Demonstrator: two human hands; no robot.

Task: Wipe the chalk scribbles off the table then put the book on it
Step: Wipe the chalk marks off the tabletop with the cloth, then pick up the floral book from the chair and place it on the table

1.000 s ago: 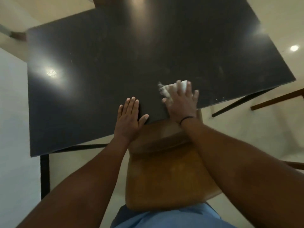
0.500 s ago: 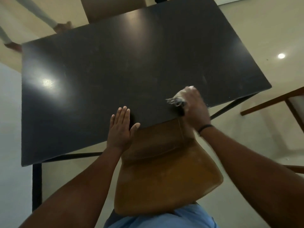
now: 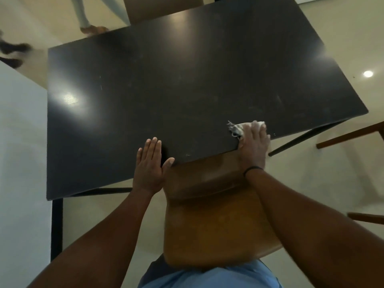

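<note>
The dark rectangular table (image 3: 176, 96) fills the upper view. Only faint pale smears show on its surface, mostly toward the right half. My right hand (image 3: 254, 144) presses a crumpled white cloth (image 3: 239, 127) flat onto the table near its front right edge, fingers laid over the cloth. My left hand (image 3: 150, 165) rests flat on the front edge of the table, fingers straight and together, thumb spread. No book is in view.
A brown wooden chair (image 3: 212, 215) stands between my arms, pushed partly under the table's front edge. Another chair (image 3: 162, 9) sits at the far side. A wooden chair frame (image 3: 349, 134) is at the right. Someone's feet (image 3: 93, 28) stand beyond the far left corner.
My right hand slid the cloth rightward along the front edge of the table. My left hand stayed flat at the edge. The view shifted, showing more of the table's far side.
</note>
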